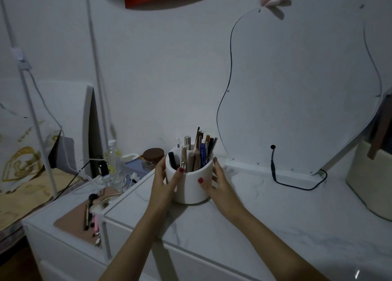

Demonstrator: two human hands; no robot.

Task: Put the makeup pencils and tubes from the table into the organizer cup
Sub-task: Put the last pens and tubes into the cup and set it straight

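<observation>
A home bedroom's dressing corner: a white marble-patterned counter (275, 212) carries a curvy vanity mirror (297, 85) with a power cable (297, 186), a cup of makeup pencils (191, 187), and a bed with patterned bedding (19, 174) stands alongside.

Left hand (163, 182) and right hand (218, 183) clasping white organizer cup (189, 187), pencils and tubes (196, 153) upright inside; marble-look table (275, 217)

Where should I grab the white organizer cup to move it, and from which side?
Grip the organizer cup by its smooth round wall, below the rim, one hand on each side, as the left hand and right hand do now. Pencils and tubes stick out of the top, so coming from above looks awkward, and it stands upright, so keep it level.
</observation>
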